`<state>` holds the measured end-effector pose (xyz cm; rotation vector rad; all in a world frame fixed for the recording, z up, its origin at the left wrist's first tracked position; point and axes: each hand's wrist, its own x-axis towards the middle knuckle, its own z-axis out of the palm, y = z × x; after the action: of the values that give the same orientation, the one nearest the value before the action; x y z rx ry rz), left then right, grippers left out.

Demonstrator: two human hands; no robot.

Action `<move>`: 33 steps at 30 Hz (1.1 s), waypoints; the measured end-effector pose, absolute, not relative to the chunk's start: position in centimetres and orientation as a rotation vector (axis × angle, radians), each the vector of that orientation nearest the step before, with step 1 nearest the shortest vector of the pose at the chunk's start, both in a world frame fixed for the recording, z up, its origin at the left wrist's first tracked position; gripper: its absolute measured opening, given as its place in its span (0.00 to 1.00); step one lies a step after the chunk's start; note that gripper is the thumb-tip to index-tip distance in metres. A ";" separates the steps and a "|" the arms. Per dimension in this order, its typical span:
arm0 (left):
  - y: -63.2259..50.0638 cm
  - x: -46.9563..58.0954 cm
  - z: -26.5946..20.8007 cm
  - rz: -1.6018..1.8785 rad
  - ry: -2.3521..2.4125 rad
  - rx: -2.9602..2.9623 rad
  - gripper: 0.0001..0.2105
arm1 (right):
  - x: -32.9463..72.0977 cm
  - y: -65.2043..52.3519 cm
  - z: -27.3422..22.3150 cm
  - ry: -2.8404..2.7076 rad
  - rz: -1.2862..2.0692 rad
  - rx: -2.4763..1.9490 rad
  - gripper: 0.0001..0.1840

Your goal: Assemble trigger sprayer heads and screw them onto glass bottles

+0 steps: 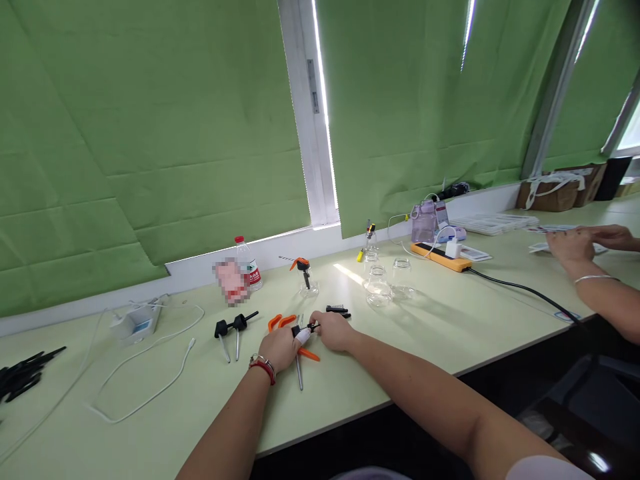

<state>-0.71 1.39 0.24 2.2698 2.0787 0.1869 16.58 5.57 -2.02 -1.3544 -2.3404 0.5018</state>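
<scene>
Over the table my two hands are close together at a small black part [311, 327]. My left hand [279, 348], wearing a red band and a bracelet, is closed around the part's left side, with something white on its thumb. From the right, my right hand [335, 331] pinches the part's thin end. Around them lie orange handles [281, 321], an orange piece [311, 355] and thin metal rods [300, 375]. Just beyond my right hand are a spring and black pieces [339, 310]. Two black knobs with metal rods [231, 330] rest left of my hands.
Beyond stands a glass jar [310, 289] holding an orange-and-black tool. Several clear glass jars [379, 290] stand right of it. A red-capped bottle [253, 267], white cable [150, 407], black pieces [25, 375] and orange power strip [440, 257] surround. Another person's hands [575, 247] are at far right.
</scene>
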 end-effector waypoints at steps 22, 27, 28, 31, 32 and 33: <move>1.3 -0.6 0.4 0.193 2.073 2.266 0.25 | 16.6 5.3 -2.0 -2.304 0.532 -1.375 0.13; 1.2 -0.6 0.5 0.188 2.069 2.264 0.25 | 16.6 5.3 -1.9 -2.294 0.555 -1.354 0.15; 1.2 -0.6 0.5 0.188 2.070 2.260 0.25 | 16.6 5.3 -1.9 -2.295 0.560 -1.352 0.15; 1.1 -0.5 0.7 0.186 2.070 2.245 0.25 | 16.7 5.3 -1.9 -2.291 0.564 -1.369 0.14; 1.1 -0.5 0.7 0.185 2.071 2.243 0.25 | 16.7 5.3 -1.9 -2.291 0.562 -1.373 0.14; 1.1 -0.5 0.8 0.188 2.070 2.247 0.25 | 16.7 5.3 -1.9 -2.294 0.555 -1.375 0.15</move>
<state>-0.47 1.09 0.78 2.2467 2.0703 0.1879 16.70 5.34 -1.93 -1.3747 -2.2938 0.5552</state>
